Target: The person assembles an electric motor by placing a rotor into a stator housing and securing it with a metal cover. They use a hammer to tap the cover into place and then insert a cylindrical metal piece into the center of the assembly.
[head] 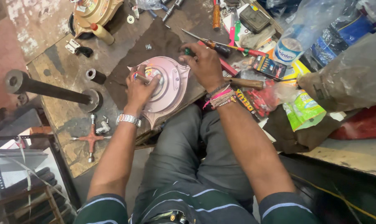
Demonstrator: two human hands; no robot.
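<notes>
Pink round housing (pixel 167 89) lies at the surface's (pixel 67 120) near edge. Left hand (pixel 140 89) presses its centre, fingers curled, covering what lies beneath. Right hand (pixel 204 64) fingers grip a green-handled tool (pixel 188 52), its tip hidden.

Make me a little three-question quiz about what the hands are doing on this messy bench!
1. True or false: the left hand rests on the pink round housing.
2. Which wrist wears the metal watch?
A. left
B. right
3. Fill in: the right hand grips a tool with a ____ handle tip.

Key: 1 true; 2 A; 3 green.
</notes>
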